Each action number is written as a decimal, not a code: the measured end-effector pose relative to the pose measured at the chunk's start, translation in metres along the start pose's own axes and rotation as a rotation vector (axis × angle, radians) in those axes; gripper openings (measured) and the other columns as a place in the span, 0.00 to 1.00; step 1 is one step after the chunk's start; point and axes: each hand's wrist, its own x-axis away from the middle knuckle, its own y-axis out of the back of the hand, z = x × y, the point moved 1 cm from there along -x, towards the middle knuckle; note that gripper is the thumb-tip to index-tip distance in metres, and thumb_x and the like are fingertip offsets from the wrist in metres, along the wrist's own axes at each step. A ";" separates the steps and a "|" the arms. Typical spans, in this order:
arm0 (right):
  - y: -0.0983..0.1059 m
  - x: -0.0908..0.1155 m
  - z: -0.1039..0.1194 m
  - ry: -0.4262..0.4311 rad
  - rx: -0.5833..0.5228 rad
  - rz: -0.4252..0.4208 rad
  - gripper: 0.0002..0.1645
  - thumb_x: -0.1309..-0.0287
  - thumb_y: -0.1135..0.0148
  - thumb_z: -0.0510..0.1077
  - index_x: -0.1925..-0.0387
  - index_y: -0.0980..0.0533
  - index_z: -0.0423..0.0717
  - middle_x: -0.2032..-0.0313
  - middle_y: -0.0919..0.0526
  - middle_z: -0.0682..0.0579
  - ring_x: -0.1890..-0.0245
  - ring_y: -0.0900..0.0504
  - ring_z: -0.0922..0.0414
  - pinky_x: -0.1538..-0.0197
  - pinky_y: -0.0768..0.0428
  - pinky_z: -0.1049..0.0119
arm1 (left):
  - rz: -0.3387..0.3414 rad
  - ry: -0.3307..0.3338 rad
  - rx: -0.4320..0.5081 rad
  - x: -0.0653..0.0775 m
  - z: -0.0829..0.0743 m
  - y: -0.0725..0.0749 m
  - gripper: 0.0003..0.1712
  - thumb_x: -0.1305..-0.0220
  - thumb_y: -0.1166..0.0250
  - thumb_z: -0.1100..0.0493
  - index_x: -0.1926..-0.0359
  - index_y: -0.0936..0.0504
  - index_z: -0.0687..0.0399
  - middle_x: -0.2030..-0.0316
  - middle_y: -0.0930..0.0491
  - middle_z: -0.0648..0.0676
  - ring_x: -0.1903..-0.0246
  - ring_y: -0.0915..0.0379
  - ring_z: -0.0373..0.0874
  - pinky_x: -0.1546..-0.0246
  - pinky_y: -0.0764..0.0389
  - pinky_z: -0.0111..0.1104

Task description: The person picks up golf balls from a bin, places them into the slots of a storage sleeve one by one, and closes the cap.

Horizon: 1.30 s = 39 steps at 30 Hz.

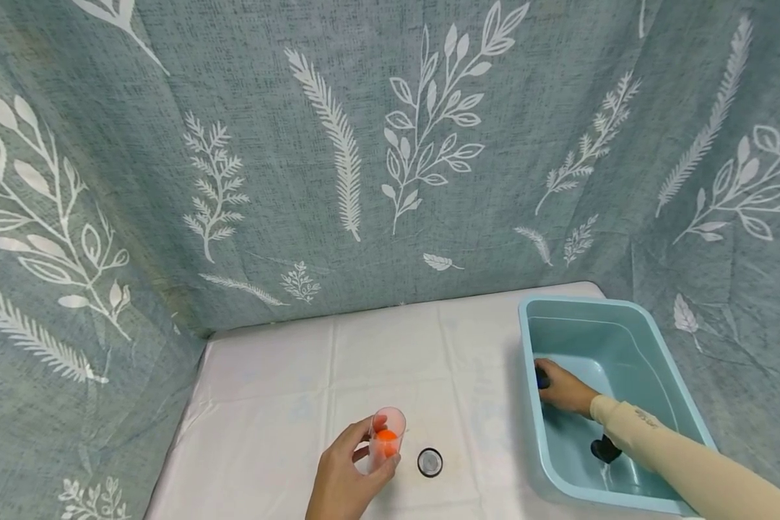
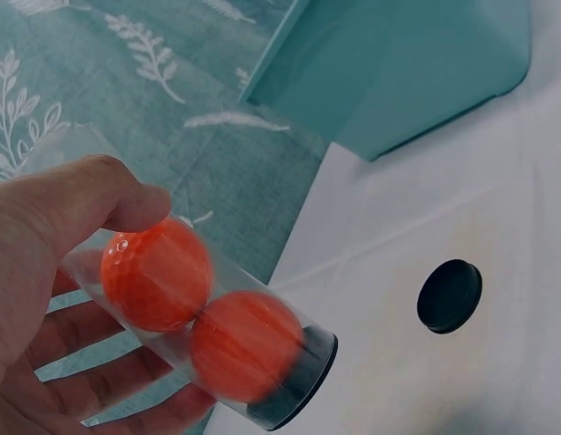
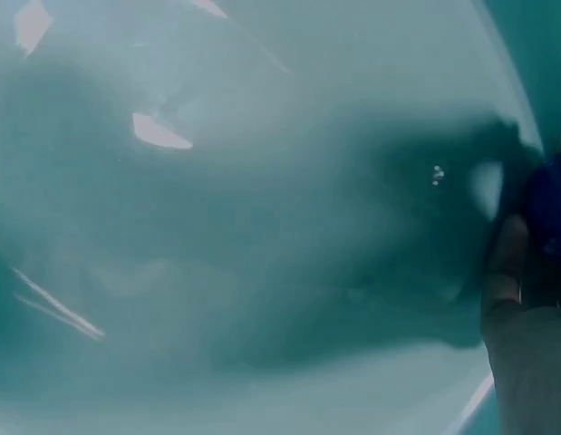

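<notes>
In the head view my left hand (image 1: 351, 469) grips a clear plastic tube (image 1: 393, 422) above the table. Two orange dimpled golf balls (image 2: 158, 272) sit in the tube, one above the other, and a black cap (image 2: 303, 390) closes its lower end. A loose round black-rimmed lid (image 1: 430, 462) lies on the table to the right of this hand. My right hand (image 1: 567, 390) reaches into the light-blue bin (image 1: 534, 433) and holds a dark blue ball (image 3: 550, 210) by the bin's left wall. That ball is partly cut off in the right wrist view.
Below the right forearm, a black object (image 1: 604, 449) lies on the bin floor, partly hidden by the sleeve. White cloth covers the table (image 1: 266, 404). A grey-green leaf-patterned curtain (image 1: 364, 159) stands behind it and at both sides.
</notes>
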 end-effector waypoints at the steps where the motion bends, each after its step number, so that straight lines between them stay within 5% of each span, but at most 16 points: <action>1: 0.001 0.000 0.001 0.001 0.001 0.000 0.37 0.41 0.32 0.34 0.34 0.37 0.28 0.35 0.33 0.28 0.37 0.31 0.32 0.37 0.31 0.33 | -0.002 -0.002 0.002 0.000 0.000 0.000 0.29 0.49 0.21 0.60 0.45 0.17 0.47 0.55 0.18 0.39 0.54 0.22 0.39 0.55 0.16 0.30; 14: 0.027 0.008 0.016 0.033 -0.045 -0.043 0.29 0.36 0.32 0.43 0.38 0.30 0.34 0.44 0.22 0.35 0.42 0.24 0.37 0.44 0.20 0.45 | 0.008 -0.018 0.006 -0.003 -0.005 -0.004 0.28 0.50 0.21 0.61 0.46 0.17 0.47 0.60 0.20 0.38 0.56 0.23 0.38 0.56 0.15 0.31; 23: 0.049 0.023 0.026 0.043 -0.199 -0.077 0.31 0.33 0.34 0.48 0.36 0.30 0.37 0.41 0.24 0.37 0.45 0.20 0.43 0.50 0.17 0.57 | 0.015 -0.059 0.024 -0.005 -0.009 -0.010 0.28 0.50 0.21 0.62 0.46 0.17 0.46 0.59 0.20 0.37 0.56 0.23 0.37 0.56 0.15 0.32; 39: 0.083 0.061 0.081 0.112 -0.256 -0.164 0.31 0.33 0.35 0.57 0.34 0.30 0.51 0.33 0.30 0.42 0.29 0.35 0.39 0.41 0.19 0.53 | 0.030 -0.039 0.023 -0.007 -0.015 -0.013 0.28 0.48 0.21 0.60 0.45 0.17 0.44 0.58 0.19 0.37 0.56 0.23 0.37 0.56 0.15 0.30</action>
